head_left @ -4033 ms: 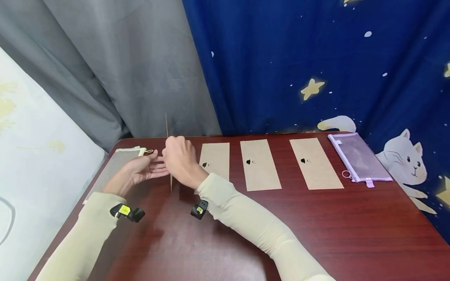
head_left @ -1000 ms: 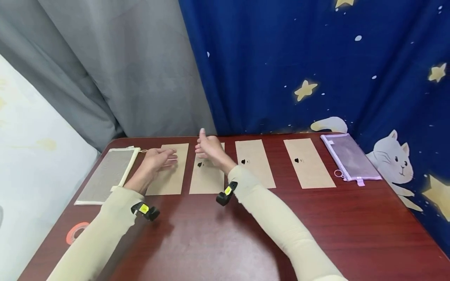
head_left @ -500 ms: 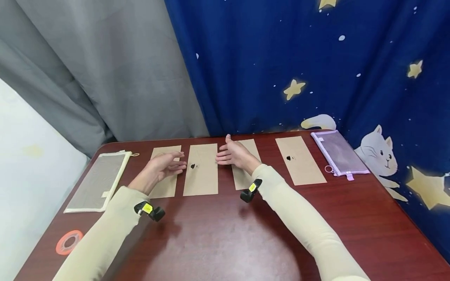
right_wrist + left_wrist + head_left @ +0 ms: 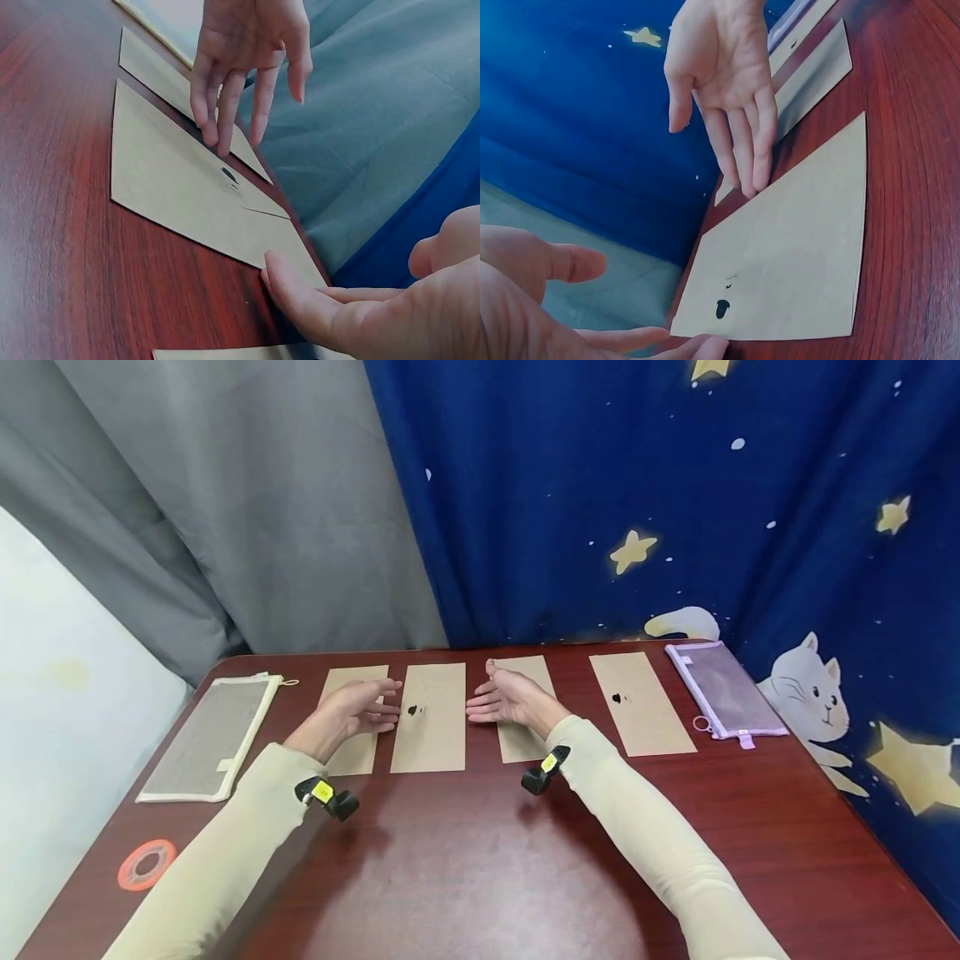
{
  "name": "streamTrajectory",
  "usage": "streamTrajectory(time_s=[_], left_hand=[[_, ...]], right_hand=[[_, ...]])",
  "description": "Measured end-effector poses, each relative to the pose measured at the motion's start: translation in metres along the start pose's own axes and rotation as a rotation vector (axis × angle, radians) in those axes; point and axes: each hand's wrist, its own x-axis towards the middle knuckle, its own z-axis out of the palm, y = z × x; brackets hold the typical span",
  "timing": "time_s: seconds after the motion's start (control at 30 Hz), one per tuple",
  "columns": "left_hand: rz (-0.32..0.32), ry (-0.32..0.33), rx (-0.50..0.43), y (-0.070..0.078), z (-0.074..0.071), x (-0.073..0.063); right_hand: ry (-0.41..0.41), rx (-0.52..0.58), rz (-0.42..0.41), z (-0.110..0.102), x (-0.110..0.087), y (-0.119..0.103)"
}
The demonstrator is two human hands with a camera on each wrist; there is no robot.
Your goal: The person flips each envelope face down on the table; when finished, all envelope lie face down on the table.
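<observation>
Several flat tan paper envelopes lie in a row at the back of the table. My left hand (image 4: 348, 714) is over the leftmost envelope (image 4: 352, 758), partly covering it, fingers extended and holding nothing. My right hand (image 4: 513, 697) stands over the left part of the third envelope (image 4: 534, 670), palm facing left, fingers straight. Between the hands lies the second envelope (image 4: 438, 718), printed with a small black hat. In the left wrist view my left fingertips are close to that envelope's edge; whether they touch it I cannot tell. A fourth envelope (image 4: 642, 706) lies farther right.
A cream-edged mesh zip pouch (image 4: 206, 739) lies at the left, a purple mesh zip pouch (image 4: 731, 693) at the right. An orange ring-shaped roll (image 4: 147, 865) sits near my left forearm. Curtains hang behind the table (image 4: 450, 877).
Four seconds ago my right hand gripped an upright tan sheet edge-on by my left hand; an envelope now lies flat at far left. Both hands then shifted right, to either side of the second envelope.
</observation>
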Motion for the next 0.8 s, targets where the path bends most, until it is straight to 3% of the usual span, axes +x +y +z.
streamTrajectory(time_s=[0.17,0.5,0.63,0.8], left_hand=[[-0.018,0.022,0.012,0.001,0.004,0.003],[0.01,-0.012,0.012,0.008,0.006,0.002],[0.014,-0.034,0.027,0.011,0.003,0.001],[0.044,-0.061,0.021,0.009,-0.001,0.0]], right_hand=[[0.02,-0.036,-0.01,0.002,0.001,0.002],[0.073,-0.124,-0.064,0.009,-0.001,0.003],[0.111,-0.164,-0.159,0.011,-0.004,0.009],[0.204,-0.212,-0.356,0.018,-0.008,0.023]])
